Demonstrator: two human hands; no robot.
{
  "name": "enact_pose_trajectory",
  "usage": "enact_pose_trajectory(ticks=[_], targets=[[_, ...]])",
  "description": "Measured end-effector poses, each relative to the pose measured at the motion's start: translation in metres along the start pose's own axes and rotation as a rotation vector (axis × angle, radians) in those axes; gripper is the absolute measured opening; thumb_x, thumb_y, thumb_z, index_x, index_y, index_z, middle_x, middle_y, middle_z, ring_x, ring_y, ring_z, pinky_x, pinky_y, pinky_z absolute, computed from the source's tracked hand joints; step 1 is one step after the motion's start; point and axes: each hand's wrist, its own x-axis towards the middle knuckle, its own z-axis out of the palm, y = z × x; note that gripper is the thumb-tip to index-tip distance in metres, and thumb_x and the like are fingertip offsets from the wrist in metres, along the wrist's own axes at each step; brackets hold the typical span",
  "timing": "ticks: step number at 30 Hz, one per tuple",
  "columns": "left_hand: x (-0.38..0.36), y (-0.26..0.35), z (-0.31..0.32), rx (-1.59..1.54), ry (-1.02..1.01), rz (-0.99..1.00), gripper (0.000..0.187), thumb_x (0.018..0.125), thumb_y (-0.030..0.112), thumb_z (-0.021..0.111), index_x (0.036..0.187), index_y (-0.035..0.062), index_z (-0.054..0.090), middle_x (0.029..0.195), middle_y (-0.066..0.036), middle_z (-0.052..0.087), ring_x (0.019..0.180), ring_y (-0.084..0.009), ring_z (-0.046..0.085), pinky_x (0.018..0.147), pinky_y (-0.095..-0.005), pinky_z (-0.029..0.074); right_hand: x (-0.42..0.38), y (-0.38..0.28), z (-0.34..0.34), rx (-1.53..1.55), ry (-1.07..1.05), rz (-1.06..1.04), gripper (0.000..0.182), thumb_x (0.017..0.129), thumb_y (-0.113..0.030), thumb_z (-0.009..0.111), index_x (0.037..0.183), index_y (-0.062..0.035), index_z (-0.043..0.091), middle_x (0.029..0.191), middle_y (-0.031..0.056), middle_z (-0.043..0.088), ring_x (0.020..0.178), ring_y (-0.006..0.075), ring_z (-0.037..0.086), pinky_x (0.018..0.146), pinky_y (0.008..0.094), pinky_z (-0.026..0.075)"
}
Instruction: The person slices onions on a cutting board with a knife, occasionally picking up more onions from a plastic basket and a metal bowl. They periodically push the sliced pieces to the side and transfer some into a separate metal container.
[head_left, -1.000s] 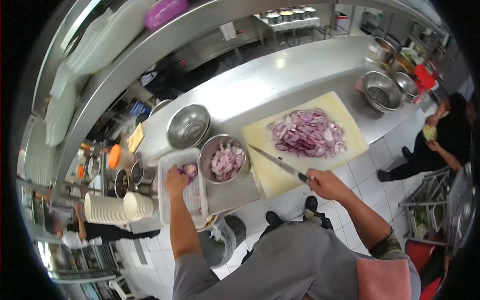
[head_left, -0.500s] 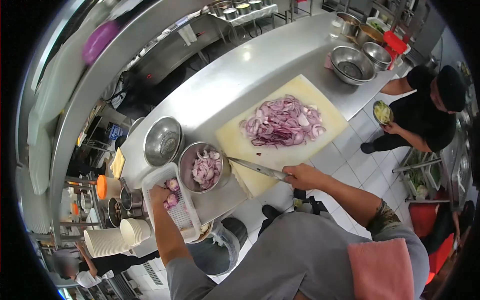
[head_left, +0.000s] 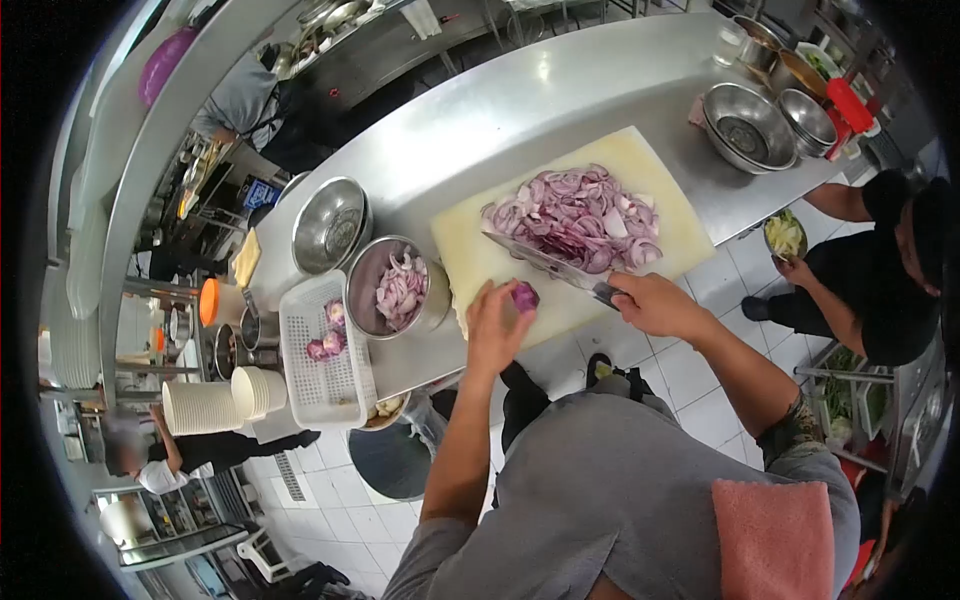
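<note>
My left hand [head_left: 492,325] is closed around a red onion [head_left: 525,296] over the near left part of the pale cutting board [head_left: 464,240]. In my right hand [head_left: 652,303] is the handle of a kitchen knife [head_left: 555,264]. Its blade points left, along the near edge of a heap of sliced red onion [head_left: 575,212] on the board. A deep metal pot [head_left: 437,300] left of the board holds more sliced onion [head_left: 402,290]. Beside it a white perforated basket [head_left: 335,375] contains a few whole peeled red onions [head_left: 326,345].
An empty metal bowl [head_left: 330,225] stands behind the basket. More bowls [head_left: 750,128] are at the counter's right end. Stacked paper tubs [head_left: 208,407] stand at the left. A co-worker [head_left: 860,260] at the right holds a bowl of cut food. A bin [head_left: 392,463] is below the counter.
My left hand has gone from the basket to the board, bringing a red onion. The knife has moved from the board's near left corner up against the sliced heap.
</note>
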Motion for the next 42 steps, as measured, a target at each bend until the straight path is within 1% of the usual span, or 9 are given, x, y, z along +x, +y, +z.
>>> enact_pose_trajectory(ticks=[2, 8, 14, 20, 23, 26, 32, 37, 42], targets=[[-0.001, -0.010, -0.007, 0.325, 0.110, 0.132, 0.047, 0.089, 0.011, 0.079, 0.132, 0.0036, 0.063, 0.135, -0.020, 0.061, 0.128, -0.0381, 0.059, 0.109, -0.0439, 0.046, -0.009, -0.008, 0.004, -0.080, -0.015, 0.057, 0.019, 0.101, -0.020, 0.056, 0.115, -0.0069, 0.055, 0.090, 0.0226, 0.070, 0.088, 0.0484, 0.067, 0.078, 0.0602, 0.049], [-0.013, -0.019, -0.006, -0.047, 0.133, 0.029, 0.029, 0.092, 0.007, 0.074, 0.119, 0.0012, 0.068, 0.123, -0.019, 0.062, 0.121, -0.0372, 0.058, 0.105, -0.0418, 0.047, -0.030, -0.020, 0.021, -0.234, 0.002, -0.008, 0.018, 0.102, -0.017, 0.054, 0.116, -0.0051, 0.052, 0.079, 0.0228, 0.069, 0.077, 0.0462, 0.068, 0.068, 0.0592, 0.052], [-0.008, -0.016, 0.010, 0.026, 0.250, -0.023, 0.014, 0.095, 0.003, 0.066, 0.109, 0.0004, 0.068, 0.112, -0.017, 0.061, 0.108, -0.0354, 0.059, 0.096, -0.0432, 0.048, -0.041, -0.032, 0.018, -0.426, -0.025, -0.108, 0.028, 0.095, -0.010, 0.058, 0.122, -0.0025, 0.054, 0.077, 0.0176, 0.070, 0.071, 0.0382, 0.072, 0.059, 0.0510, 0.056], [-0.008, -0.022, 0.016, 0.061, 0.290, 0.019, 0.014, 0.093, 0.002, 0.068, 0.107, 0.0046, 0.069, 0.109, -0.015, 0.062, 0.102, -0.0355, 0.058, 0.092, -0.0438, 0.048, -0.045, -0.049, 0.012, -0.349, -0.111, -0.046, 0.022, 0.092, -0.006, 0.056, 0.114, -0.0026, 0.052, 0.082, 0.0201, 0.069, 0.077, 0.0436, 0.070, 0.067, 0.0552, 0.054], [-0.008, -0.027, 0.014, 0.006, 0.260, 0.018, 0.017, 0.093, 0.002, 0.068, 0.109, 0.0051, 0.070, 0.109, -0.015, 0.063, 0.102, -0.0354, 0.058, 0.091, -0.0431, 0.049, -0.020, -0.032, 0.042, -0.314, -0.163, -0.035, 0.032, 0.095, -0.009, 0.054, 0.126, -0.0023, 0.051, 0.086, 0.0230, 0.070, 0.082, 0.0440, 0.071, 0.072, 0.0547, 0.056], [-0.005, -0.025, 0.011, 0.030, 0.223, 0.040, 0.021, 0.091, 0.002, 0.069, 0.112, 0.0056, 0.071, 0.110, -0.015, 0.064, 0.103, -0.0353, 0.059, 0.091, -0.0429, 0.050, 0.021, -0.015, 0.070, -0.171, -0.138, -0.065, 0.027, 0.096, -0.010, 0.050, 0.122, -0.0038, 0.051, 0.088, 0.0262, 0.070, 0.085, 0.0479, 0.069, 0.076, 0.0590, 0.053], [0.029, -0.002, -0.025, 0.059, -0.164, 0.077, 0.025, 0.088, 0.007, 0.074, 0.113, 0.0050, 0.071, 0.111, -0.014, 0.065, 0.102, -0.0365, 0.061, 0.091, -0.0435, 0.051, 0.021, -0.009, 0.027, -0.209, -0.172, 0.015, 0.022, 0.095, -0.012, 0.053, 0.116, -0.0037, 0.050, 0.089, 0.0260, 0.070, 0.086, 0.0472, 0.069, 0.076, 0.0593, 0.052], [0.018, 0.010, -0.019, 0.054, -0.111, -0.023, 0.022, 0.087, 0.007, 0.076, 0.108, 0.0038, 0.068, 0.108, -0.014, 0.064, 0.101, -0.0371, 0.062, 0.090, -0.0444, 0.051, -0.026, -0.029, 0.015, -0.275, -0.211, 0.034, 0.023, 0.094, -0.006, 0.052, 0.116, -0.0016, 0.050, 0.089, 0.0248, 0.071, 0.085, 0.0453, 0.071, 0.075, 0.0566, 0.054], [0.008, 0.008, -0.005, 0.010, -0.033, -0.027, 0.022, 0.087, 0.007, 0.078, 0.106, 0.0028, 0.068, 0.104, -0.014, 0.064, 0.095, -0.0350, 0.064, 0.084, -0.0426, 0.052, -0.011, -0.018, 0.043, -0.209, -0.176, 0.013, 0.028, 0.093, -0.004, 0.052, 0.120, -0.0007, 0.051, 0.090, 0.0238, 0.072, 0.087, 0.0432, 0.072, 0.075, 0.0544, 0.056]])
